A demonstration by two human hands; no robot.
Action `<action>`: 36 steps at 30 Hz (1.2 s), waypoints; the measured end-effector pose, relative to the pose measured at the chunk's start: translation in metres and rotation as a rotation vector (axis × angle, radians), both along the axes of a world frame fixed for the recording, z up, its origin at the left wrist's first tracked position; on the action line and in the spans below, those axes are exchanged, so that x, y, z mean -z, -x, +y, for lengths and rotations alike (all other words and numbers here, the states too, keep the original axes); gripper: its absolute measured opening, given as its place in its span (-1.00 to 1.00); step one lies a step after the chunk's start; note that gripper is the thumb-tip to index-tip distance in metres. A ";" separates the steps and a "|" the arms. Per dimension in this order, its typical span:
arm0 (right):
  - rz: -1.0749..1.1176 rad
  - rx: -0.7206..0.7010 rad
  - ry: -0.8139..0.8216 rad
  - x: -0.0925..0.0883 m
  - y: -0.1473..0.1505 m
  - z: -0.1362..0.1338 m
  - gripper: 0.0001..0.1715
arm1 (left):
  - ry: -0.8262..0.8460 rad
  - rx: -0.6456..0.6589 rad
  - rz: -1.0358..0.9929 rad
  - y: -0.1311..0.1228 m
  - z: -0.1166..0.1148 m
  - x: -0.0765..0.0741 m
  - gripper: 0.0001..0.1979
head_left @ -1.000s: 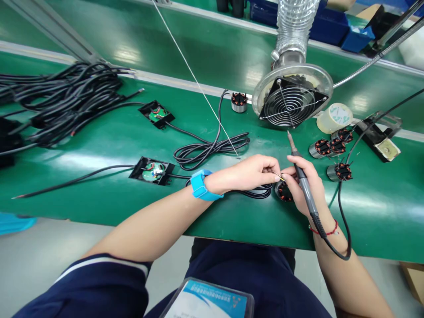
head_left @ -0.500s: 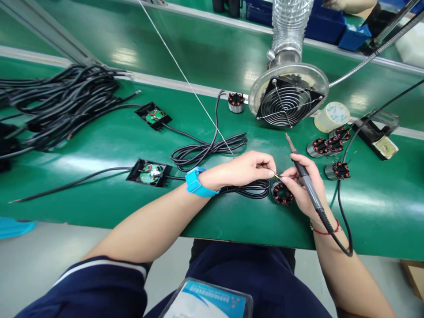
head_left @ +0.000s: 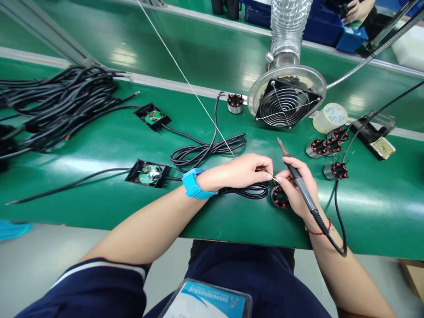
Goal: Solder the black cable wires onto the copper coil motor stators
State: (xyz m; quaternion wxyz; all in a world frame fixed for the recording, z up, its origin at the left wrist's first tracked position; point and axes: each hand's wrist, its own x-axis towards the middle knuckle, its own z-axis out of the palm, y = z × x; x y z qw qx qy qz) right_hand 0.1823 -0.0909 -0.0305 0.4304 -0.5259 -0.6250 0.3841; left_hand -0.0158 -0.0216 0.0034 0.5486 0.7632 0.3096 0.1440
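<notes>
My rectangular blue-and-white plastic-cased badge (head_left: 207,304): one printed line (head_left: 209,289), illegible; small orange emblem (head_left: 233,302). No legible text elsewhere.

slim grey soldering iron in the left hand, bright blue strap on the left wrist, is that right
Wrong hand: the head view shows the slim grey soldering iron in the right hand. The bright blue strap is indeed on the left wrist.

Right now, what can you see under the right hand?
A coil ring shows partly beneath the right hand, which covers its right edge. Anything else on the green bench below that hand is covered and cannot be seen.
</notes>
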 end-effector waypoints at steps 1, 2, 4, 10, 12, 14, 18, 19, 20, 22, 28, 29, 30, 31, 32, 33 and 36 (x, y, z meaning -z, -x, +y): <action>-0.023 -0.001 -0.010 0.001 0.000 0.001 -0.51 | -0.020 -0.011 0.017 -0.001 0.000 0.000 -0.86; -0.047 0.002 -0.025 0.001 -0.001 0.002 -0.49 | -0.029 -0.028 0.032 -0.001 0.000 0.001 -0.86; -0.091 0.023 -0.079 0.000 -0.005 0.002 -0.47 | -0.025 -0.062 0.050 -0.002 0.001 0.002 -0.85; -0.297 -0.121 -0.196 -0.006 -0.016 -0.010 -0.47 | 0.042 -0.112 0.025 -0.003 0.002 0.004 -0.83; -0.369 -0.145 -0.193 -0.005 -0.015 -0.015 -0.48 | 0.060 -0.125 0.019 -0.003 0.002 0.004 -0.82; -0.378 -0.090 -0.180 -0.004 -0.012 -0.017 -0.53 | 0.087 -0.124 0.016 -0.003 0.003 0.005 -0.83; -0.335 0.011 -0.152 -0.008 -0.005 -0.016 -0.60 | 0.112 -0.117 0.005 -0.005 0.003 0.006 -0.84; -0.331 0.014 -0.145 -0.011 -0.002 -0.015 -0.62 | 0.110 -0.119 0.001 -0.005 0.004 0.007 -0.84; -0.329 0.011 -0.135 -0.014 0.000 -0.015 -0.63 | 0.109 -0.121 -0.004 -0.006 0.004 0.007 -0.84; -0.333 0.014 -0.114 -0.021 0.005 -0.016 -0.64 | 0.113 -0.122 -0.022 -0.006 0.005 0.008 -0.84; -0.363 0.147 -0.069 -0.027 0.019 -0.017 -0.56 | 0.141 -0.075 -0.077 -0.006 0.008 0.011 -0.87; -0.336 0.149 -0.063 -0.025 0.020 -0.016 -0.54 | 0.149 -0.071 -0.090 -0.006 0.009 0.011 -0.88; -0.297 0.145 -0.060 -0.023 0.020 -0.014 -0.52 | 0.157 -0.069 -0.103 -0.007 0.009 0.012 -0.88; -0.247 0.141 -0.062 -0.021 0.020 -0.012 -0.50 | 0.165 -0.071 -0.114 -0.007 0.010 0.012 -0.89; -0.196 0.139 -0.070 -0.018 0.019 -0.011 -0.50 | 0.173 -0.076 -0.122 -0.008 0.010 0.013 -0.90; -0.156 0.140 -0.083 -0.016 0.017 -0.009 -0.49 | 0.181 -0.081 -0.129 -0.008 0.010 0.013 -0.90; -0.162 0.125 -0.126 -0.011 0.010 -0.007 -0.51 | 0.195 -0.091 -0.150 -0.011 0.010 0.013 -0.91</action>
